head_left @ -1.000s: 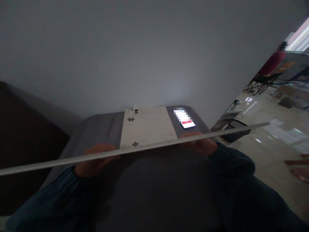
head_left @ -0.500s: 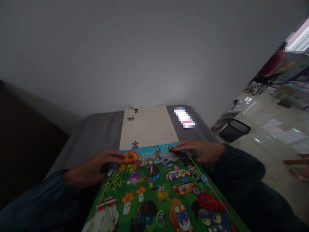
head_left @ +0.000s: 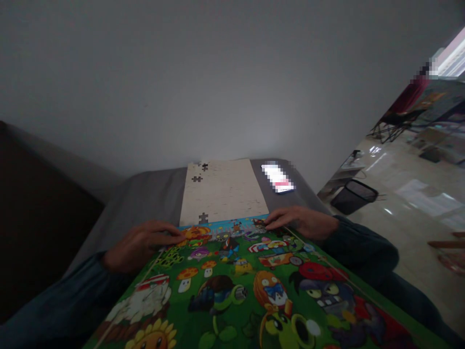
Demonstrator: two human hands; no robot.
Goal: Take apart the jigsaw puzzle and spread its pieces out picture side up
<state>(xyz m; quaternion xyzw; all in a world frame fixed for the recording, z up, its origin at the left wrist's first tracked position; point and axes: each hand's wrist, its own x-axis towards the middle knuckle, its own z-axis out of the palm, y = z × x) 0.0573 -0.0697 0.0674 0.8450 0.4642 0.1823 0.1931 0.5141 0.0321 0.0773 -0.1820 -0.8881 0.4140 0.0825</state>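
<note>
While both hands grip its far edge, the puzzle board (head_left: 247, 291) lies tilted toward the camera, its printed face up and filling the lower part of the head view. Cartoon plants, mushrooms and monsters on green ground cover its face, with a blue strip along the far edge. Left hand (head_left: 140, 245) is at the far left corner, fingers stretched flat over the top face and loosely closed on the edge; the thumb is hidden. Right hand (head_left: 303, 222) is at the far right corner, fingers likewise laid over the top, closed on the edge. Dark sleeves cover both forearms. Just beyond the board's far edge, touching or nearly touching it, a pale sheet (head_left: 223, 191) lies flat on the grey table (head_left: 145, 198); small jigsaw-shaped cut-outs mark its left side. Beside the sheet, to the right, a lit phone (head_left: 278, 178) rests on the table, screen up. A plain grey wall (head_left: 218, 82) stands behind. On the glossy floor at right sits a dark bin (head_left: 354, 195). Lighting is dim; fine detail cannot be told.
</note>
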